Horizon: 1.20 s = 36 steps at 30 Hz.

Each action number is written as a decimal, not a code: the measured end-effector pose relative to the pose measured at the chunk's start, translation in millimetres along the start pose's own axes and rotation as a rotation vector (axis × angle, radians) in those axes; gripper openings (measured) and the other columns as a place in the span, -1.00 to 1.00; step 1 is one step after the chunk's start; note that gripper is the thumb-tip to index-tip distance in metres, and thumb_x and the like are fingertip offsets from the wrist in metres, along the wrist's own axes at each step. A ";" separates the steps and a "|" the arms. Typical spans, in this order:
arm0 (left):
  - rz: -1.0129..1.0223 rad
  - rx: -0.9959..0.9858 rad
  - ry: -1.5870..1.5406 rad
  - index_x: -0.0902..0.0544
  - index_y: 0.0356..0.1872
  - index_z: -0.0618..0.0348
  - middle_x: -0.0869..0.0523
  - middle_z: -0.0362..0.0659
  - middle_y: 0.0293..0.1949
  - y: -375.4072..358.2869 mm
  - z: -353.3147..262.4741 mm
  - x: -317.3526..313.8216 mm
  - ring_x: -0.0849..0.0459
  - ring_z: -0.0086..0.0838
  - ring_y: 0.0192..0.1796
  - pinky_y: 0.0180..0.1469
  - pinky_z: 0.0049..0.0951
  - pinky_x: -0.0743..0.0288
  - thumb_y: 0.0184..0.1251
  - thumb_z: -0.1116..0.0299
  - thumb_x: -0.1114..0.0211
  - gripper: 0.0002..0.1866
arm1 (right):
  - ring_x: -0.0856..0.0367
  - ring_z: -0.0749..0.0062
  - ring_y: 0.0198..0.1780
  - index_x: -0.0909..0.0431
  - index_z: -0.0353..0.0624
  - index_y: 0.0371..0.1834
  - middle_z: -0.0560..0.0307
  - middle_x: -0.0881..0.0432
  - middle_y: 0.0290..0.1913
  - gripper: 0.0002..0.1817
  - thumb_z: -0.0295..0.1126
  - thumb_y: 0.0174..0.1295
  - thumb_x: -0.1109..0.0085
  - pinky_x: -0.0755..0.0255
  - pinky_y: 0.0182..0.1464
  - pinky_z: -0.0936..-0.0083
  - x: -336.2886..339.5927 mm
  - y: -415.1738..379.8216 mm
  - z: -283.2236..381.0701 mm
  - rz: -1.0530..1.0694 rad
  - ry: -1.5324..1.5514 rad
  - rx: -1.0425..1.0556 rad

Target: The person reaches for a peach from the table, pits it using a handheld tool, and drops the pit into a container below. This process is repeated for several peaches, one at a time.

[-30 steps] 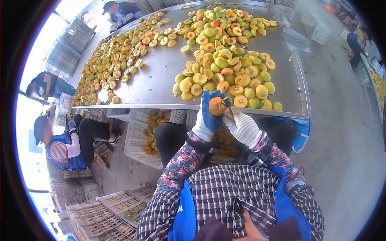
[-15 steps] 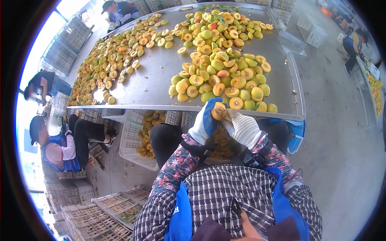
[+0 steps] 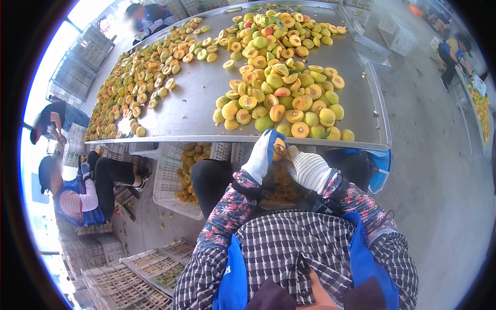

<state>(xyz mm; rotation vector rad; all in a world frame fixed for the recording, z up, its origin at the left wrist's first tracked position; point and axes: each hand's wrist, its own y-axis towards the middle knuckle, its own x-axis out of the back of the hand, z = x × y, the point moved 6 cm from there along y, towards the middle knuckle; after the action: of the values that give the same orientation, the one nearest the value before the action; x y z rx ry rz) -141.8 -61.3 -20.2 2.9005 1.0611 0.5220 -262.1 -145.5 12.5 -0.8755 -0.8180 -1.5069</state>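
My left hand (image 3: 260,156) holds a fruit (image 3: 279,149), now lower against the tabletop (image 3: 194,109), still being worked; my right hand (image 3: 312,169), grip unclear.

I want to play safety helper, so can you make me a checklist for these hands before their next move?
1. Gloves on: ok, they cover the left grip and the right grip.
2. Fruit piece held: ok, it is in the left grip.
3. Right grip touching that piece: cannot tell, it is close but the contact is unclear.
4. Both grips free: not ok, the left one is full.
5. More fruit near: ok, a pile lies on the metal table.
6. Small tool in the right grip: cannot tell, its fingers hide that.
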 end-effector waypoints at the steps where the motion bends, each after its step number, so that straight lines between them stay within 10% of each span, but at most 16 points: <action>1: 0.056 -0.028 0.117 -0.56 -0.04 0.18 -0.67 -0.14 -0.17 0.3 -8.7 -0.1 -0.67 -0.48 -0.13 -0.09 -0.53 -0.56 0.52 0.12 -0.06 -0.68 | -0.65 -0.14 -0.34 -0.39 -0.30 -0.01 -0.23 -0.64 -0.43 -0.66 -0.24 0.33 -0.04 -0.52 -0.31 0.10 -2.1 -0.7 -1.6 0.054 0.090 -0.029; 2: 0.057 -0.028 0.118 -0.56 -0.04 0.18 -0.67 -0.14 -0.17 3.1 -2.8 -0.3 -0.67 -0.48 -0.13 -0.09 -0.53 -0.56 0.52 0.12 -0.06 -0.68 | -0.65 -0.14 -0.34 -0.39 -0.30 -0.01 -0.23 -0.64 -0.43 -0.66 -0.24 0.33 -0.04 -0.52 -0.31 0.10 -8.6 -0.1 -7.1 0.053 0.091 -0.029; 4: 0.070 0.517 -0.939 -0.55 -0.02 0.21 -0.63 -0.16 -0.09 1.6 33.7 -14.3 -0.64 -0.49 -0.06 -0.01 -0.53 -0.52 0.51 0.22 -0.12 -0.73 | -0.64 -0.19 -0.30 -0.38 -0.33 0.03 -0.29 -0.63 -0.41 -0.64 -0.24 0.36 -0.02 -0.51 -0.25 0.09 -23.8 3.6 -19.0 -0.082 0.344 0.071; 7: -0.134 0.234 -0.688 -0.54 0.00 0.24 -0.61 -0.16 -0.09 -0.3 5.8 -17.7 -0.63 -0.49 -0.04 0.04 -0.51 -0.50 0.53 0.24 -0.11 -0.74 | -0.63 -0.22 -0.27 -0.36 -0.35 0.06 -0.33 -0.62 -0.39 -0.63 -0.26 0.38 -0.03 -0.48 -0.24 0.06 -47.6 15.1 -31.6 -0.204 1.054 -0.016; 11: -0.230 0.055 -0.431 -0.57 -0.04 0.28 -0.65 -0.14 -0.20 -2.0 0.3 -6.3 -0.66 -0.47 -0.14 -0.01 -0.49 -0.53 0.59 0.09 0.03 -0.59 | -0.62 -0.25 -0.22 -0.37 -0.37 0.04 -0.35 -0.63 -0.29 -0.64 -0.28 0.37 -0.06 -0.47 -0.22 0.06 -16.0 4.7 -13.6 -0.146 0.492 0.017; 18: 0.109 0.601 -0.711 -0.63 -0.10 0.33 -0.71 -0.04 -0.24 4.0 34.7 -16.9 -0.69 -0.35 -0.18 0.01 -0.38 -0.57 0.39 -0.43 0.27 -0.11 | -0.65 -0.12 -0.16 -0.37 -0.36 0.14 -0.30 -0.64 -0.25 -0.59 -0.25 0.40 -0.04 -0.49 -0.11 0.18 -31.9 3.9 -19.3 -0.009 0.534 0.006; 22: -0.299 -0.094 -0.453 -0.43 0.22 0.30 -0.59 -0.04 0.10 -1.3 -9.6 -11.3 -0.57 -0.37 0.14 0.23 -0.33 -0.42 0.52 -0.22 0.18 -0.29 | -0.59 0.35 -0.36 -0.39 -0.26 0.16 0.16 -0.60 -0.36 -0.55 -0.08 0.45 0.01 -0.51 -0.24 0.41 -1.1 2.9 -0.5 -0.005 1.141 -0.135; 25: -0.365 -0.028 -0.325 -0.51 0.09 0.34 -0.65 -0.03 -0.02 -9.0 -8.2 -2.8 -0.64 -0.35 0.02 0.15 -0.32 -0.51 0.53 -0.16 0.13 -0.35 | -0.49 0.53 -0.56 -0.42 -0.11 0.12 0.28 -0.50 -0.47 -0.55 0.03 0.43 0.01 -0.40 -0.53 0.58 -14.1 -4.0 1.9 0.276 1.316 -0.366; 27: -0.043 0.189 -0.579 -0.60 -0.06 0.34 -0.71 -0.03 -0.19 -5.8 1.0 -6.8 -0.69 -0.37 -0.15 -0.05 -0.39 -0.58 0.58 -0.09 0.18 -0.38 | -0.35 0.69 -0.69 -0.44 0.00 0.07 0.33 -0.41 -0.54 -0.56 0.10 0.41 0.00 -0.22 -0.69 0.69 -17.0 -7.8 1.9 0.403 1.316 -0.329; 31: -0.002 0.393 -0.860 -0.61 -0.20 0.36 -0.71 -0.01 -0.30 -6.2 4.0 -20.1 -0.70 -0.31 -0.29 -0.15 -0.37 -0.64 0.52 -0.16 0.10 -0.34 | -0.39 0.63 -0.68 -0.47 -0.03 0.01 0.30 -0.43 -0.54 -0.53 0.14 0.40 0.03 -0.29 -0.67 0.65 -14.5 -11.2 -3.7 0.526 1.168 -0.322; 36: -0.090 0.354 -0.782 -0.61 -0.19 0.37 -0.71 -0.01 -0.29 -4.1 6.1 -14.5 -0.70 -0.32 -0.27 -0.13 -0.36 -0.63 0.52 -0.18 0.10 -0.33 | -0.40 0.63 -0.68 -0.46 -0.07 -0.12 0.31 -0.41 -0.56 -0.49 0.19 0.38 0.03 -0.27 -0.68 0.65 -34.4 10.7 -9.9 -0.020 0.963 0.010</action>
<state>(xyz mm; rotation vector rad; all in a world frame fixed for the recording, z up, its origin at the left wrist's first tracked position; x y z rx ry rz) -152.8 -66.6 -30.9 2.8311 1.1928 -0.8207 -249.9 -139.0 -22.2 -0.0616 -0.1159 -1.6855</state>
